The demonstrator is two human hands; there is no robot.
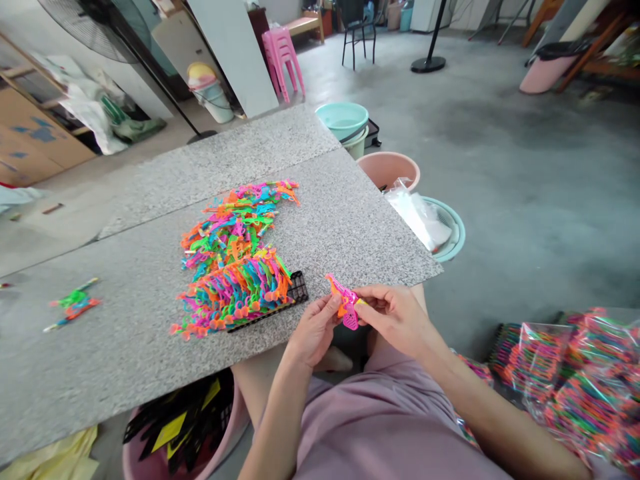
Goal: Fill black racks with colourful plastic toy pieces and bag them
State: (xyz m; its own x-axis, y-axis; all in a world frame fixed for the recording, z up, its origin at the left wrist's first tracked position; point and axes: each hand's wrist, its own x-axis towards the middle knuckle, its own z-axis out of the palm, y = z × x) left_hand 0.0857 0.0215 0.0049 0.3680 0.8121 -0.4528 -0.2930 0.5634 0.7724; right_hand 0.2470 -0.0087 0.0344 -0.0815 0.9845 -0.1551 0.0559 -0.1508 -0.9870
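Observation:
In front of my lap, just off the table's front edge, I hold a small pink and orange plastic toy (351, 316) with a perforated end, pistol-like in outline. My left hand (314, 328) pinches its left side between thumb and fingers. On the other side my right hand (395, 315) grips it near a yellow bit, its fingers closed. Left of my hands a black plastic basket (299, 287) lies on the table, with a tight row of similar colourful toys (235, 293) in it. Behind that spreads a loose heap of them (243, 217).
The speckled stone table (345, 220) ends at my right. Beyond that edge stand a pink tub (393, 160) and a blue basin (460, 230) with plastic bags. Under the table a pink bucket (135, 460) holds black pieces. Bagged toys (585, 393) lie on the right floor.

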